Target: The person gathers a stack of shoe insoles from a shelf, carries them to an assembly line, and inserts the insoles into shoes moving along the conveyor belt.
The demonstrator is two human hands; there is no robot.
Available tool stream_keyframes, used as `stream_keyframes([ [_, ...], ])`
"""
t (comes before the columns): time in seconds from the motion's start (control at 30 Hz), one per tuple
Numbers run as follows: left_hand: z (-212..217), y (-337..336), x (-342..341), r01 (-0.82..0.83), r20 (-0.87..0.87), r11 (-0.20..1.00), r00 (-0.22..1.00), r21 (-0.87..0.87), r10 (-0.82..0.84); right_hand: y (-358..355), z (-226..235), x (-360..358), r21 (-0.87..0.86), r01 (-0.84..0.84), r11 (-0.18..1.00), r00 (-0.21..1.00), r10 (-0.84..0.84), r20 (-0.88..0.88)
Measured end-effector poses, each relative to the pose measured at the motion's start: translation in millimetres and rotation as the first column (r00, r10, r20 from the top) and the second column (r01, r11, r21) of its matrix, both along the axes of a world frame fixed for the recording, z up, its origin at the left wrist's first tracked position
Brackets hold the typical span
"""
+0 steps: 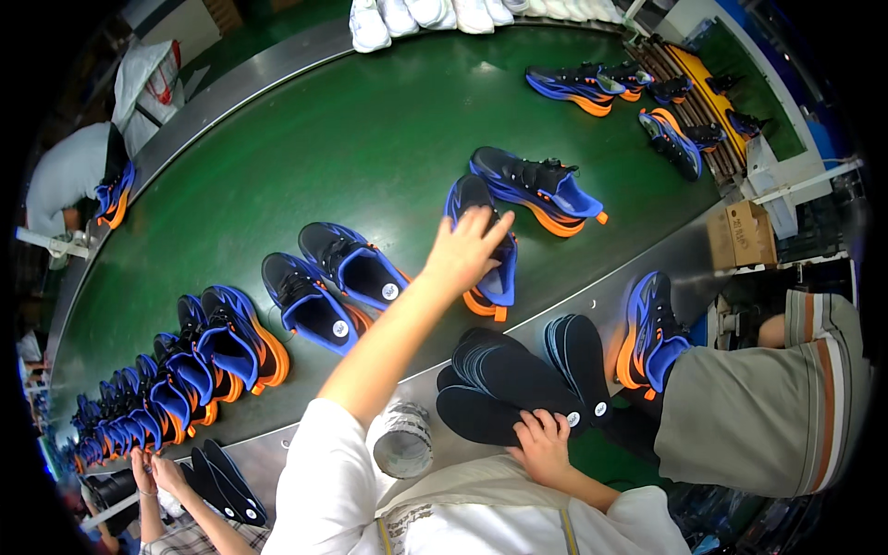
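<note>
My left hand (465, 248) reaches out over the green conveyor belt (370, 139) and grips a black and blue sneaker with an orange sole (498, 277), fingers laid over its collar. Its partner sneaker (536, 190) lies just behind it on the belt. Close to my body, my right hand (541, 444) holds a fanned stack of black insoles (504, 384) over the metal edge of the line.
Sneaker pairs (338, 282) line the belt to the left, with more at the far right (592, 85). White shoes (435, 14) sit at the top. A tape roll (402, 439) stands by my chest. At the right is a person in a grey shirt (758, 407) with a sneaker (652, 333) beside them. Another person's hands (157, 472) hold insoles at lower left.
</note>
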State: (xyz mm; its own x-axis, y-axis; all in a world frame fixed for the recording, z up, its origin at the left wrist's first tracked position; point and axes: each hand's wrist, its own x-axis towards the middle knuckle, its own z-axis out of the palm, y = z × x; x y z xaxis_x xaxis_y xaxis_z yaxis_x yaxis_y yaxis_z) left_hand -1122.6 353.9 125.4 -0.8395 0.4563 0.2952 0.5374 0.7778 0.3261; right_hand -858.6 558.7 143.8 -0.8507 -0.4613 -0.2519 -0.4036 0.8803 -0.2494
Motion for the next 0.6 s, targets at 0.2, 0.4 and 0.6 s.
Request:
stream_keyframes([
  [0.2,-25.7,-12.2,-17.6,-0.224,0.113,0.885,0.974,0.407,0.194,2.6,51.3,-38.8,-0.561,0.198,0.803,0.967,-0.067,0.246],
  [0.4,-18.1,-37.9,-5.4,-0.511,0.322,0.702,0.859,0.497,0.398,-4.1,95.8,-164.9,-0.488,-0.088,0.868,0.928,-0.107,-0.358],
  [0.6,-16.7,-40.1,-13.2,-0.709,0.655,0.541,0.675,0.452,0.338,-30.7,48.0,-226.3,-0.383,-0.247,0.890,0.917,0.087,-0.390],
])
